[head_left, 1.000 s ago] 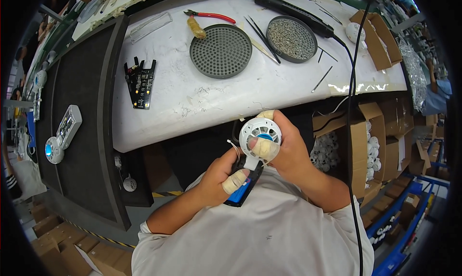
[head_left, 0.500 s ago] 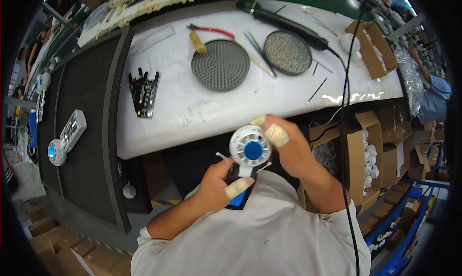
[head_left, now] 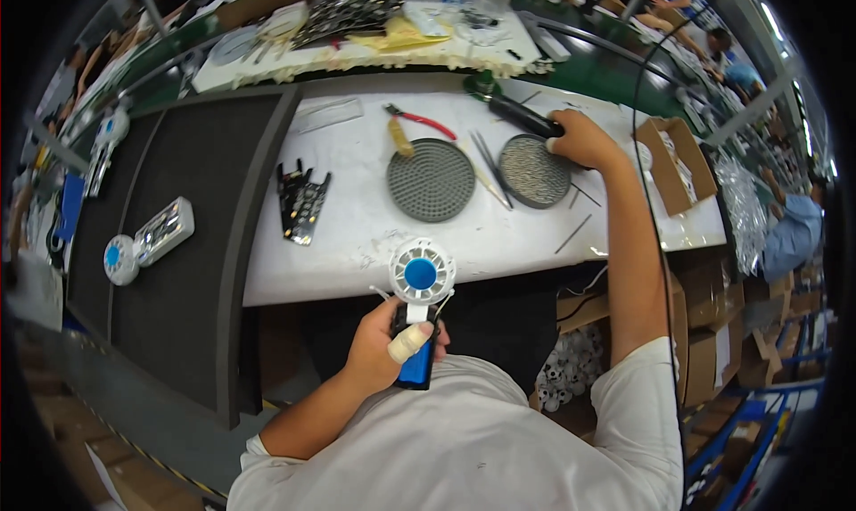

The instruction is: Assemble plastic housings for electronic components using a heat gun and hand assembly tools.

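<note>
A white worktable carries a grey perforated round tray at centre, a second tray of small parts at three o'clock of it, red-handled pliers at twelve, black parts at nine.

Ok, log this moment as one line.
left hand: holds handheld fan | right hand: on black tool by round tray

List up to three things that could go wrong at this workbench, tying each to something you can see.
1. The left hand alone holds the small fan off the table; its loose thin wires might snag.
2. The right hand, stretched to the black tool, could knock the round tray of small parts.
3. The hanging black cable crosses that arm and might catch.
</note>
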The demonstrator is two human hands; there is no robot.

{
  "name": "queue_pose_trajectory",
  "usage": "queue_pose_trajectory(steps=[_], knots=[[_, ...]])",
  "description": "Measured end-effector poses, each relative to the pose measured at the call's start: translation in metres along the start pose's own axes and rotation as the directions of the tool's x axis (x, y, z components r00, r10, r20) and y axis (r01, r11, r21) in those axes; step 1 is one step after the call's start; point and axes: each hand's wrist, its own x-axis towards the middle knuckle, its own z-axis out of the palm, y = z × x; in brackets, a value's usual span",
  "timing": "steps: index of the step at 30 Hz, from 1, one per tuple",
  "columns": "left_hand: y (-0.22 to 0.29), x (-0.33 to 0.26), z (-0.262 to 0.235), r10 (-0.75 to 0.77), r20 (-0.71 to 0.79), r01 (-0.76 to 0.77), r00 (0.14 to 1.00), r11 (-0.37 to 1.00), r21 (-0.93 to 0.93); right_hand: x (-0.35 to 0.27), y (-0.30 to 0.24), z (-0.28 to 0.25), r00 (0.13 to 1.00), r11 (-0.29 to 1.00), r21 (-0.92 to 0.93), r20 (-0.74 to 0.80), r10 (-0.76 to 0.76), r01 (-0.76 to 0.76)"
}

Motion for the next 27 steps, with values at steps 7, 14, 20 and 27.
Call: queue_pose_trajectory(steps=[7, 14, 20, 27], knots=[[0.021, -0.010, -0.004, 0.052, 0.014, -0.050, 0.999, 0.995, -0.082, 0.015, -0.006, -0.010, 0.986, 0.987, 0.134, 0.152, 0.071, -0.091], [0.025, -0.008, -0.007, 0.015, -0.011, -0.015, 1.000, 1.000, 0.002, -0.004, -0.005, -0.018, 0.999, 0.965, 0.258, -0.026, -0.037, 0.042], [0.026, -0.006, -0.013, 0.114, 0.027, -0.115, 0.993, 0.992, 0.052, -0.102, -0.050, -0.036, 0.943, 0.974, 0.126, -0.302, -0.143, 0.189], [0.018, 0.023, 0.013, 0.289, 0.204, -0.311, 0.935, 0.947, 0.086, -0.199, -0.140, -0.003, 0.904, 0.922, 0.082, -0.245, -0.350, 0.379]])
